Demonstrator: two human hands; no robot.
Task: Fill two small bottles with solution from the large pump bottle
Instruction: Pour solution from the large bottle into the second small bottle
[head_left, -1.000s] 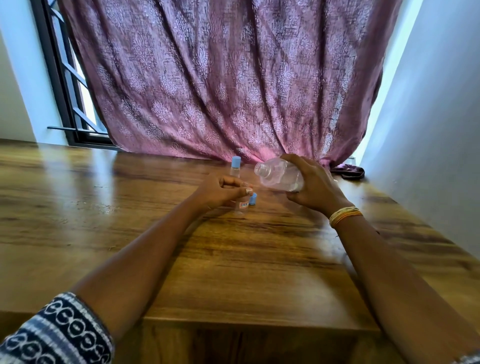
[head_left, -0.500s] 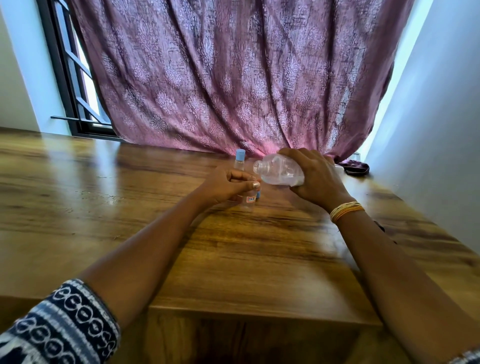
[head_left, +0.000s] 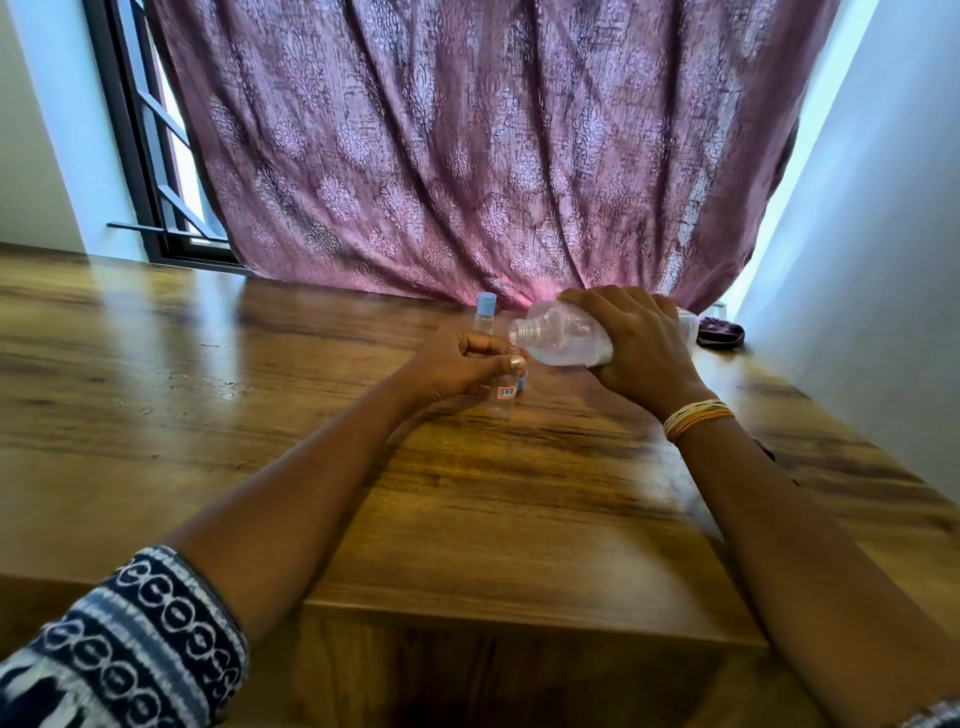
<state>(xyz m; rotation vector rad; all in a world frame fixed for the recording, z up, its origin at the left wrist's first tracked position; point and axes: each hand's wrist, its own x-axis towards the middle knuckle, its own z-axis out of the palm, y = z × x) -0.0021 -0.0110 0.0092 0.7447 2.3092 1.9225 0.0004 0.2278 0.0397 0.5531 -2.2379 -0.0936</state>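
My right hand (head_left: 636, 348) grips the large clear bottle (head_left: 561, 338), which has no pump on it and lies tipped on its side, open neck pointing left. My left hand (head_left: 460, 364) is closed around a small clear bottle (head_left: 503, 397) with a red-and-white label, standing on the wooden table (head_left: 467, 493). The large bottle's mouth hovers just above and to the right of my left thumb. A loose blue cap (head_left: 522, 383) peeks out behind the small bottle. A second small bottle (head_left: 485, 314) with a blue cap stands upright farther back.
A purple patterned curtain (head_left: 467, 156) hangs behind the table's far edge. A dark cloth object (head_left: 719, 335) lies at the far right by the white wall (head_left: 857, 260). A black-framed window (head_left: 150, 156) is at the back left.
The large bottle has tipped further toward horizontal and its mouth has come closer to the small bottle in my left hand. The view has shifted slightly.
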